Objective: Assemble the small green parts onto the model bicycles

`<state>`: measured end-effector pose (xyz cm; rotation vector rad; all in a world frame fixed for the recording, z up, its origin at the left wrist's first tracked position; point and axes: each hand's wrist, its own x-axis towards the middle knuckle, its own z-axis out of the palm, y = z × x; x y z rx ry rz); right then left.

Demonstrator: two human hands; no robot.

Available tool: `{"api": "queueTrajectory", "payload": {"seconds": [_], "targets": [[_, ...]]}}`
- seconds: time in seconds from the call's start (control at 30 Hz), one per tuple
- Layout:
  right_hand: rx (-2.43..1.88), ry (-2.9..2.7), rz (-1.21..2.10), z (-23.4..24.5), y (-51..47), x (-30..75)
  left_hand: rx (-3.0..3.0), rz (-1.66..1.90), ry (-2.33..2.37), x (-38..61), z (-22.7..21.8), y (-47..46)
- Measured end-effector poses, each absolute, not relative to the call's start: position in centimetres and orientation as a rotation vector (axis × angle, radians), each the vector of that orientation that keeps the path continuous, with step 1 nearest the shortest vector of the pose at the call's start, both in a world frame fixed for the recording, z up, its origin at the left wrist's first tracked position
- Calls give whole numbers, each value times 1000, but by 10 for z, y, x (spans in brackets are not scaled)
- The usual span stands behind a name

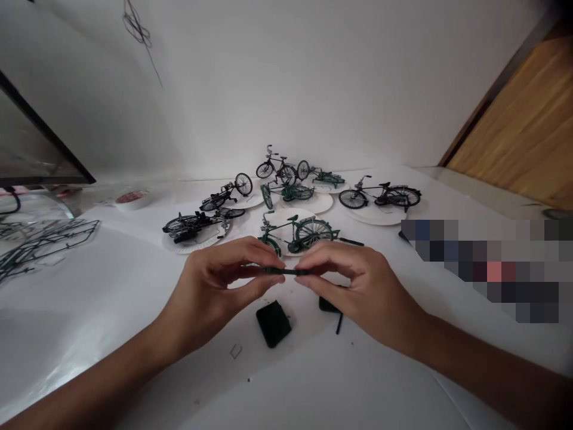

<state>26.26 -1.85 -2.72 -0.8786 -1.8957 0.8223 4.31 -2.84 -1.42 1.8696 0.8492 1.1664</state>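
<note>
The left hand (210, 292) and the right hand (358, 292) meet low in the middle of the view, both curled nearly closed. Thumb and fingertips of each pinch one end of a slim dark green bar (284, 271), which is held level above the glossy white table covering (111, 298). Just below the hands lies a soft-edged black rectangular pad (273, 323), and a second dark piece (327, 304) sits partly under the right hand, touching a thin black rod (339, 323). A tiny pale square frame (235, 352) lies nearer the person. Beyond the hands, several miniature wire-thin bicycles, some black and some green, stand or lie on round white paper plates. The nearest is a green bicycle (298, 234), tipped on its plate, its fine spokes catching the light, with a slender black rod (351, 242) just beside it. A black bicycle (380, 196) stands upright on a plate to the right. On the left, a branching dark green plastic sprue (45, 246) spreads across the white surface, beyond it a roll of tape (132, 199) and the angled black edge of a monitor (31, 137). A warm-grained wooden panel (514, 125) slants at the right, and a pixelated patch hides the area below it.
</note>
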Motion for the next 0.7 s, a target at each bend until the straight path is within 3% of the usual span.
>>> {"api": "queueTrajectory", "payload": {"seconds": [0.2,0.7], "targets": [[-726,-1932,530,-27,-19,264,1975,1225,966,45,-14,-30],[-602,-1973,407,-24,-20,266,2099,1279,1106,41,-12,-33]]}}
